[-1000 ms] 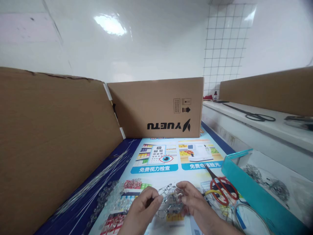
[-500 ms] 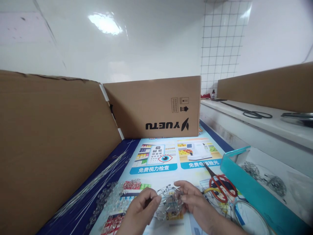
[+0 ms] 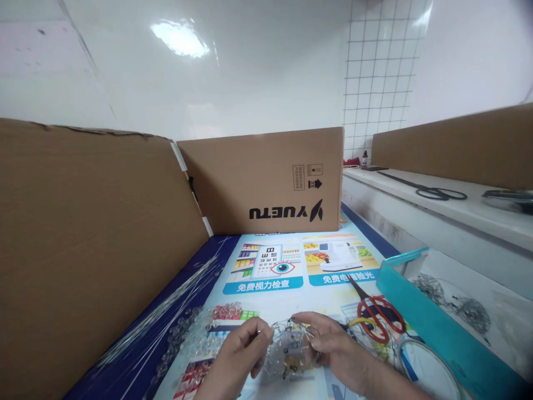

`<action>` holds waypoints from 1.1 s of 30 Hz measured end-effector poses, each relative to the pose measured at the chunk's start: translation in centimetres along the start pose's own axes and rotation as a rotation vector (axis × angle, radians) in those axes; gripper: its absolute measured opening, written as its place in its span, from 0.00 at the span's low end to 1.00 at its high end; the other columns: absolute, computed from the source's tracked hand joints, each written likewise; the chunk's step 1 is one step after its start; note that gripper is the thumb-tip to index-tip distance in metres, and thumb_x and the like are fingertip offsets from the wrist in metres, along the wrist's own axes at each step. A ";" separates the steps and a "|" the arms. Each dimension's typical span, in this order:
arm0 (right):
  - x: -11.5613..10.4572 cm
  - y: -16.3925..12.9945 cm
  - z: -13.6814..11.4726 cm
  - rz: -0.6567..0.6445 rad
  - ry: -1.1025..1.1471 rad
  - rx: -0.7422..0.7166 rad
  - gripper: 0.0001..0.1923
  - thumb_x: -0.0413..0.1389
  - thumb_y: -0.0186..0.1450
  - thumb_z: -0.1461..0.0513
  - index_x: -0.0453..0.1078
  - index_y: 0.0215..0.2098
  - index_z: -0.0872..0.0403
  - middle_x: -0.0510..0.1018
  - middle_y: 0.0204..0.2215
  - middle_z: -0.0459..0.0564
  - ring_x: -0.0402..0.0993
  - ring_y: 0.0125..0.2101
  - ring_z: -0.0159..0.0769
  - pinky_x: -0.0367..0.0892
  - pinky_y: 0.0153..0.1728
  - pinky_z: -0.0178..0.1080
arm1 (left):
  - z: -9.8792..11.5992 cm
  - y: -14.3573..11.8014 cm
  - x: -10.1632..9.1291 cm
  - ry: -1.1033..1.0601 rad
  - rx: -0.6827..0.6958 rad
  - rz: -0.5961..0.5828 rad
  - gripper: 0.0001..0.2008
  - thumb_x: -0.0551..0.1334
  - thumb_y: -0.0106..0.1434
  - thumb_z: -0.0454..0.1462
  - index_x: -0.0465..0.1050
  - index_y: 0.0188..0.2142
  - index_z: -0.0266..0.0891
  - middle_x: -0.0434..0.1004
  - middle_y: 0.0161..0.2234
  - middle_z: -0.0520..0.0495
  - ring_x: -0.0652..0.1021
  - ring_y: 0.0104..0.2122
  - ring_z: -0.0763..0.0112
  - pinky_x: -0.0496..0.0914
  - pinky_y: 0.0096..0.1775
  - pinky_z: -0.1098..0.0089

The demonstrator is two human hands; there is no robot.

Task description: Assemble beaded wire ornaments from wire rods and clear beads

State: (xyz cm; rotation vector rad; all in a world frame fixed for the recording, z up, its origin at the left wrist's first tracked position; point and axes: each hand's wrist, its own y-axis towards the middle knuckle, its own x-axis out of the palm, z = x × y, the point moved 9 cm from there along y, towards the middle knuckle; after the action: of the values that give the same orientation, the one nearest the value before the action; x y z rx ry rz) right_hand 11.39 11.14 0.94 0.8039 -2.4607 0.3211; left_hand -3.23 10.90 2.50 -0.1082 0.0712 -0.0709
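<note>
A see-through wire piece [image 3: 291, 353], a loose mesh of thin loops with small dark bits on it, is held to the left of the red-handled scissors [image 3: 365, 298], just above a printed sheet [image 3: 270, 304] that covers much of the table [image 3: 231, 247]. The person's left hand [image 3: 239, 353] pinches thumb and forefinger together at the piece's left edge; whether they grip the mesh itself or a fine strand is too small to tell. The right hand [image 3: 337, 347], between the piece and the scissors, grasps its right side, the forefinger reaching over the top.

Touching the scissors on their near side is a curved yellow handle [image 3: 361, 321], and nearer the person lies a round, rimmed item [image 3: 428, 366]. To the right of the scissors, a teal-sided box [image 3: 441, 328] holds tangled dark wire bundles [image 3: 472, 315]. Well to the left of the scissors spread clear beads [image 3: 195, 333], with long pale strands [image 3: 158, 311] beyond them.

Behind the scissors stands a carton [image 3: 266, 178] with its YUETU lettering upside down; a cardboard panel [image 3: 91, 239] adjoins it, far to the scissors' left. Past the box, right of the scissors, a white ledge [image 3: 499, 222] carries black-handled shears [image 3: 433, 193].
</note>
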 end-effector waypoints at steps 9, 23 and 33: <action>0.2 0.2 -1.5 0.064 -0.223 -0.098 0.27 0.65 0.48 0.58 0.65 0.44 0.50 0.62 0.23 0.40 0.59 0.24 0.28 0.57 0.26 0.32 | -0.5 0.7 -0.6 -0.152 -0.068 0.017 0.17 0.64 0.49 0.48 0.63 0.21 0.38 0.60 0.13 0.58 0.59 0.15 0.80 0.54 0.18 0.78; -0.9 0.8 -1.8 0.159 -0.359 -0.214 0.14 0.60 0.55 0.53 0.70 0.35 0.53 0.62 0.21 0.40 0.59 0.17 0.24 0.60 0.19 0.31 | -0.1 0.8 -0.7 -0.257 -0.090 -0.049 0.15 0.61 0.53 0.47 0.62 0.22 0.39 0.60 0.15 0.57 0.57 0.17 0.78 0.49 0.20 0.75; 0.4 -0.4 -3.2 0.227 -0.416 -0.252 0.13 0.52 0.62 0.53 0.62 0.39 0.52 0.60 0.18 0.37 0.56 0.15 0.23 0.56 0.17 0.30 | 1.5 -0.2 0.5 -0.379 -0.016 -0.089 0.10 0.60 0.57 0.43 0.64 0.29 0.39 0.60 0.19 0.57 0.59 0.19 0.79 0.52 0.22 0.76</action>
State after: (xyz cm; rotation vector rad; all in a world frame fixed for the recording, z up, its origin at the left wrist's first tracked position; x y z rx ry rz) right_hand 12.71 11.84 3.83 0.5234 -2.9119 -0.0908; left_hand -2.67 10.78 3.95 -0.1395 -0.3121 -0.1377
